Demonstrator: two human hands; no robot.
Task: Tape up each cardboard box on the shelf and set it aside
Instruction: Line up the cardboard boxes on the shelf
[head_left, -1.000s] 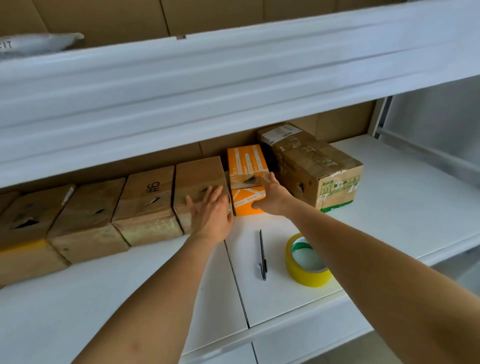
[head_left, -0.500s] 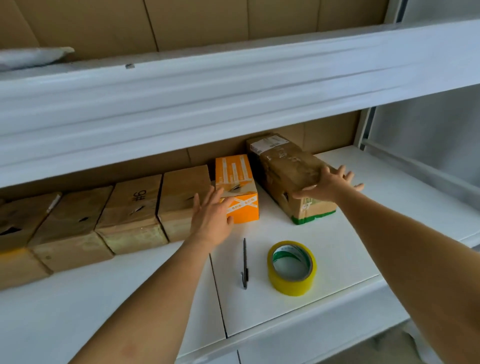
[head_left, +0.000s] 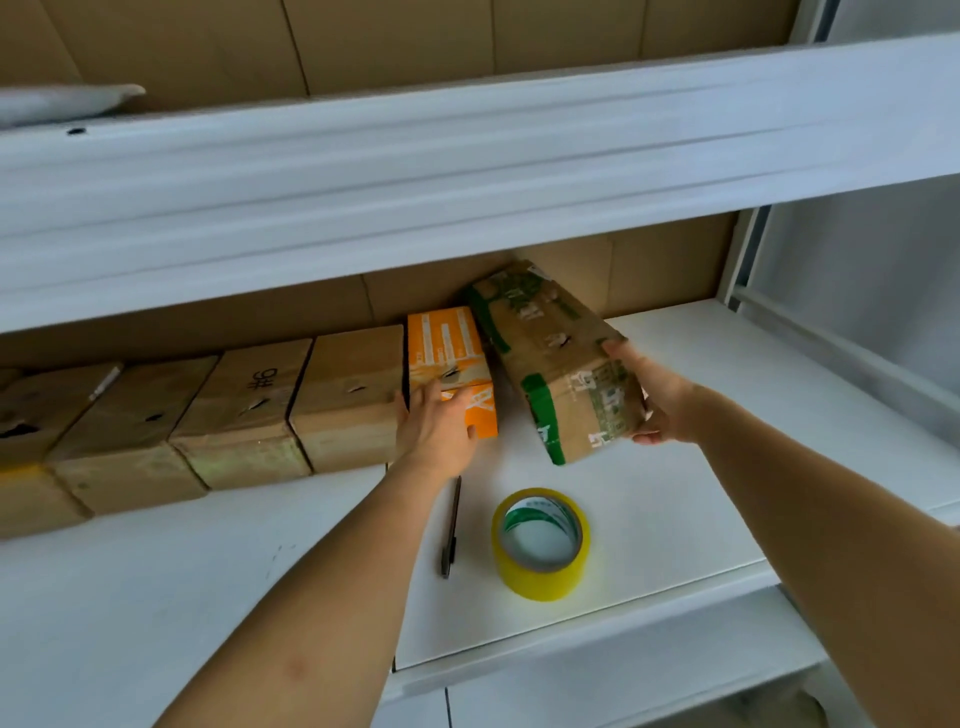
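Right hand (head_left: 662, 402) has its grip on the near end of the brown cardboard box with green tape and green printing (head_left: 556, 358), fingers curled around the box's right-hand corner, thumb on top. That box sits tilted, its near end raised off the white shelf (head_left: 691, 467), far end back toward the cardboard rear wall. Left hand (head_left: 439, 421) lies flat, fingers straight and spread, pressing on the front of the small orange cardboard box (head_left: 449, 353) just beside it. To the left, a row of plain brown cardboard boxes (head_left: 249, 410) runs side by side, touching. In front, on the shelf: a roll of yellow tape (head_left: 540, 543) and a dark pen (head_left: 451, 527), near each other.
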